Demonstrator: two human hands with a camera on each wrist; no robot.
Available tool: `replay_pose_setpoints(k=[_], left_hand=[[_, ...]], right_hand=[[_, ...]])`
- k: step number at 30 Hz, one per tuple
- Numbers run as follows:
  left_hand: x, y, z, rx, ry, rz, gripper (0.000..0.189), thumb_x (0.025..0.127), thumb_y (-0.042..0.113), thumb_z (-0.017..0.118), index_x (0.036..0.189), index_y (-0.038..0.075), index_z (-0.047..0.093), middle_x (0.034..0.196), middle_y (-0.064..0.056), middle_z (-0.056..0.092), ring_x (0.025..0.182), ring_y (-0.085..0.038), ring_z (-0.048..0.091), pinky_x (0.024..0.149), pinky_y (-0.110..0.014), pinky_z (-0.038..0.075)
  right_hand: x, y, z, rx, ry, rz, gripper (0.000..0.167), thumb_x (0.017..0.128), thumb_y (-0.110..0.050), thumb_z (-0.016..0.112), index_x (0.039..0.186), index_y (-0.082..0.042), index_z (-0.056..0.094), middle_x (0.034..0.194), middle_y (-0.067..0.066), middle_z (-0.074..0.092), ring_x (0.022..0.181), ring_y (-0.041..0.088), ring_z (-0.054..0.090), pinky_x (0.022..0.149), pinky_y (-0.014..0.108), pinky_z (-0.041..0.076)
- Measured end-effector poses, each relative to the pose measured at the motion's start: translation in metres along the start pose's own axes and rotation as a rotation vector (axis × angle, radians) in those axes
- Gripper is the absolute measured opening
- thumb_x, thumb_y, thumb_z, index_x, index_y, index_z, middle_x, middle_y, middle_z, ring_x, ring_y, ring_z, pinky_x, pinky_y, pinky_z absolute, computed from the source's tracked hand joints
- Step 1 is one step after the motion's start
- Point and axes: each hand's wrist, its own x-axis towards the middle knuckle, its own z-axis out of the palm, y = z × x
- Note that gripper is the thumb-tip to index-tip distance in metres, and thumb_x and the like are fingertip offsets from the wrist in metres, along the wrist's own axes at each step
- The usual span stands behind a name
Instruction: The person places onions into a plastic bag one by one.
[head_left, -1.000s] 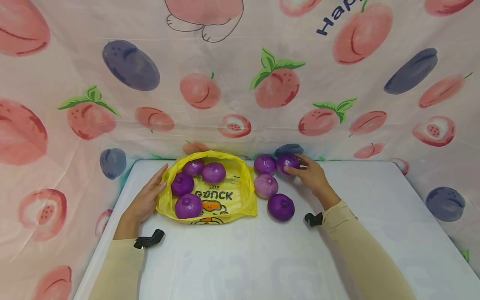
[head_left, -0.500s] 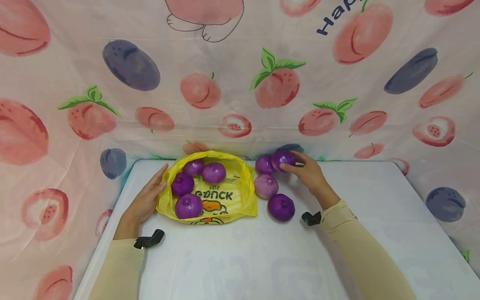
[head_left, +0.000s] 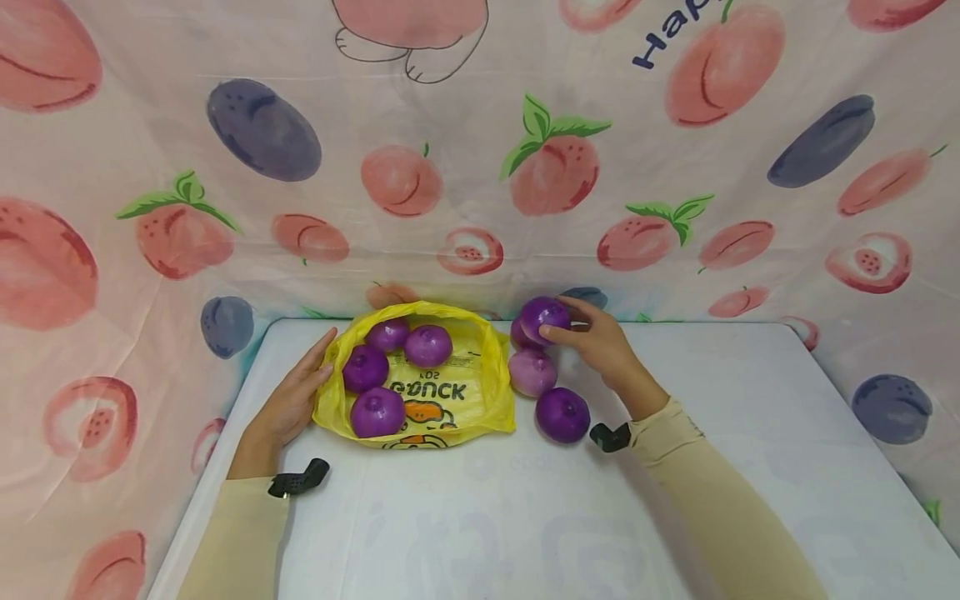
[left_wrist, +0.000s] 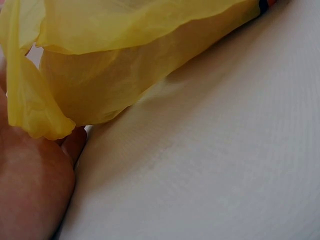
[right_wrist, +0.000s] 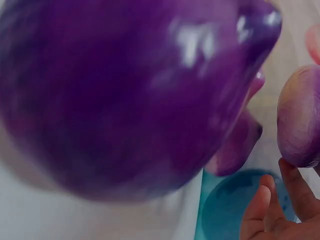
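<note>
My right hand (head_left: 606, 348) holds a purple onion (head_left: 545, 320) between thumb and fingers, raised over another purple onion (head_left: 517, 335) that it mostly covers. In the right wrist view, the fingers (right_wrist: 296, 192) touch the held onion (right_wrist: 300, 117). Just nearer the front lie a paler onion (head_left: 532, 372) and a dark purple onion (head_left: 562, 415). A yellow plastic bag (head_left: 492, 375) lies with its mouth open, several onions (head_left: 377, 412) inside. Against its left side rests my left hand (head_left: 291, 398), fingers extended. The left wrist view shows a bag handle (left_wrist: 37, 107) draped by the palm.
The white table (head_left: 420, 517) meets a fruit-printed cloth (head_left: 465, 167) hanging along its back edge. Black wrist cameras are strapped on both sleeves, the left one (head_left: 300, 478) and the right one (head_left: 611, 437).
My right hand has lifted the onion from the table's back and carried it left, over the neighbouring onion. The left hand and bag have stayed put.
</note>
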Motion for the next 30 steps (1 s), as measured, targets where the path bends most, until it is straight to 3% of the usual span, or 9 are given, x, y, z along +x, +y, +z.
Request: replay_pose_setpoints(k=[30], left_hand=[[0.000, 0.002, 0.001, -0.011, 0.003, -0.007, 0.061, 0.110, 0.031, 0.044, 0.165, 0.035, 0.016, 0.174, -0.003, 0.002, 0.158, -0.023, 0.006, 0.108, -0.007, 0.034]], right_hand=[[-0.016, -0.045, 0.055, 0.010, -0.113, -0.020, 0.077, 0.078, -0.054, 0.085, 0.146, -0.035, 0.054, 0.139, 0.002, 0.061, 0.125, 0.027, 0.058, 0.102, 0.049, 0.054]])
